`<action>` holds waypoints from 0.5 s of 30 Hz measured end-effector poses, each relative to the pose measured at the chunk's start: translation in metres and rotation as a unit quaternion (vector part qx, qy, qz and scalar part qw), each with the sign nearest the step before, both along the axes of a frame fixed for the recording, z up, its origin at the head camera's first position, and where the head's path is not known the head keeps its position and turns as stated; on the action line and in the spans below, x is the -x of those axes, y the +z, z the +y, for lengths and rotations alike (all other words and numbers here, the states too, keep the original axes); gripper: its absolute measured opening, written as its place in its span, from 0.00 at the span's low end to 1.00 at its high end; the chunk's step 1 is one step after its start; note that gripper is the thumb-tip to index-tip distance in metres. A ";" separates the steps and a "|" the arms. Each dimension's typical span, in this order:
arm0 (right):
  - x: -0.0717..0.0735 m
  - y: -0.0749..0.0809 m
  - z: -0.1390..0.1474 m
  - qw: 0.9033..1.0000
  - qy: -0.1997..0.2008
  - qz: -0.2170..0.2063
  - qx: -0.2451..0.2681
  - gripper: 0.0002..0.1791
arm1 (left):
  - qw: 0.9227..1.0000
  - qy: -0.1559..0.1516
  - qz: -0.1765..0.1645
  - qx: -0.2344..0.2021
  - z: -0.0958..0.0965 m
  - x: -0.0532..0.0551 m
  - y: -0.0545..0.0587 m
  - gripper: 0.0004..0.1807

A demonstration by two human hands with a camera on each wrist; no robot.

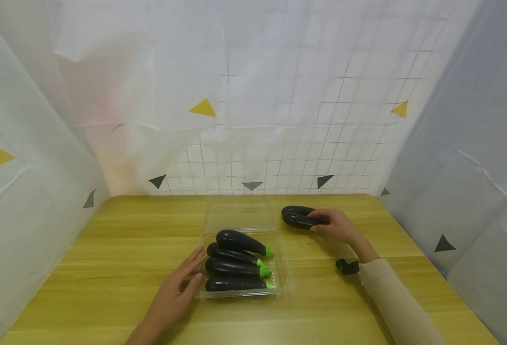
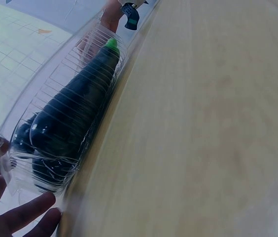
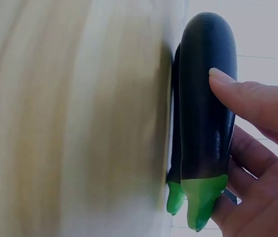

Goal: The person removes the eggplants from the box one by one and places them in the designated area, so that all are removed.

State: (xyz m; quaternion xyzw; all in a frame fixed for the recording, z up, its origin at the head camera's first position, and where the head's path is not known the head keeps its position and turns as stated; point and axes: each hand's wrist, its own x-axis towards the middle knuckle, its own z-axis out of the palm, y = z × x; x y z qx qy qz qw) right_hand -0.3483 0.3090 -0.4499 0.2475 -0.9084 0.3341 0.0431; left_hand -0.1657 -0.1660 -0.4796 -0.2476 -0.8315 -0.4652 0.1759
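at the near side of the counter [image 1: 107, 258], the left hand [image 1: 173, 292] is relaxed, its fingers loosely spread at the left side of the box [image 1: 283, 254]; it grips nothing.

the box is clear plastic, thin and ribbed along its walls in the left wrist view, and stands open on the counter. in it four eggplants [image 1: 234, 267] lie side by side, round ends to the left, green stem ends to the right. the nearest lies almost level along the near wall, its stem end paler through the plastic; the next two lie close behind it. the farthest lies at more of a slant, its thick end away from the person, and looks a little higher than the others.

right of the box, a small black piece [image 1: 347, 266] sits by the cuff of the sleeve [image 1: 400, 299]. past it, the right hand [image 1: 336, 225] grips the held eggplant [image 1: 297, 221], thumb on one side and fingers on the other. this one is smooth, glossy, near black, with a blunt round end and a bright green cap that narrows to a stem. the spare eggplant [image 1: 295, 209] lies just behind, much alike. both are outside the box, to its far right; whether the held one is clear of the counter i cannot tell.

the lid [image 1: 239, 214] lies folded back behind the box. a white sheet [image 1: 253, 96] with grid lines hangs beyond.
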 end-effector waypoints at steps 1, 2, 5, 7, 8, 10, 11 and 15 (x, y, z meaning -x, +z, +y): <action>0.001 -0.002 0.001 1.000 0.000 -0.001 0.000 0.19 | 1.000 0.001 -0.002 -0.001 0.000 0.000 0.000 0.22; 0.002 -0.003 0.001 1.000 0.002 0.000 -0.003 0.19 | 1.000 0.001 -0.003 -0.001 0.000 0.000 0.000 0.22; 0.004 -0.007 0.003 1.000 0.004 0.002 -0.005 0.19 | 1.000 0.001 -0.001 0.001 0.000 0.000 -0.001 0.22; 0.005 -0.010 0.003 1.000 0.005 0.006 -0.006 0.19 | 1.000 0.002 0.000 0.001 0.000 0.000 -0.001 0.22; 0.005 -0.010 0.003 1.000 0.005 0.008 -0.008 0.19 | 1.000 0.002 0.000 0.002 0.000 0.000 -0.001 0.22; 0.005 -0.011 0.003 1.000 0.005 0.012 -0.010 0.19 | 1.000 0.004 -0.001 0.002 0.000 0.000 -0.001 0.22; 0.005 -0.012 0.003 1.000 0.005 0.013 -0.012 0.19 | 1.000 0.005 -0.002 0.002 0.000 0.000 -0.001 0.22; 0.004 -0.012 0.002 1.000 0.004 0.013 -0.014 0.19 | 1.000 0.008 -0.009 0.004 -0.001 0.001 -0.001 0.22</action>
